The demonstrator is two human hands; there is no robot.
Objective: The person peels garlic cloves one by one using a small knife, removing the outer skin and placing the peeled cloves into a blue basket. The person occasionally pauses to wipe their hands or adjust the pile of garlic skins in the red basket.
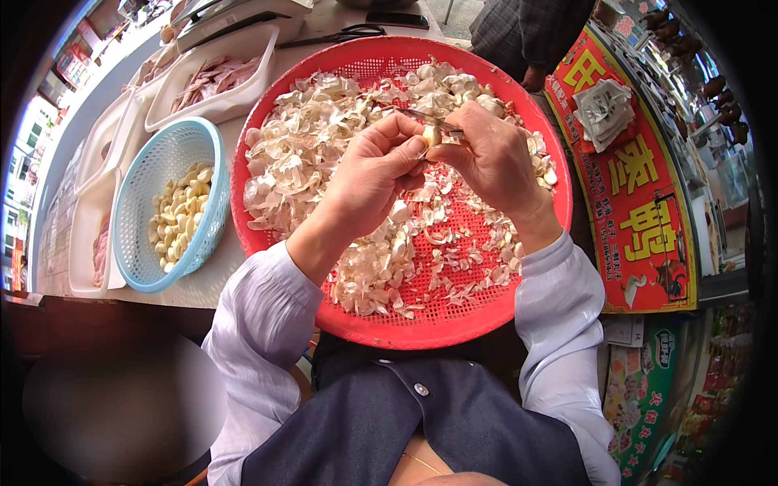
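Observation:
Between thumb and forefinger, my left hand (383, 167) pinches a garlic clove (432, 135). My right hand (495, 161) grips a small knife (419, 114), with its thumb against the clove; the knife's handle is hidden in the fingers. Both hands are above a round red plastic sieve tray (425, 337). Papery garlic skins (304, 146) are heaped over its left side and front. Whole garlic bulbs (453, 82) lie at its far right, and a few cloves (547, 176) rest by the right rim.
Left of the tray, a blue plastic basket (130, 182) holds peeled garlic cloves (182, 206). White trays (155, 112) with raw meat (213, 79) stand behind it. Scissors (340, 36) and a phone (398, 20) lie at the back. A person's sleeve (516, 30) and a red sign (632, 200) are at right.

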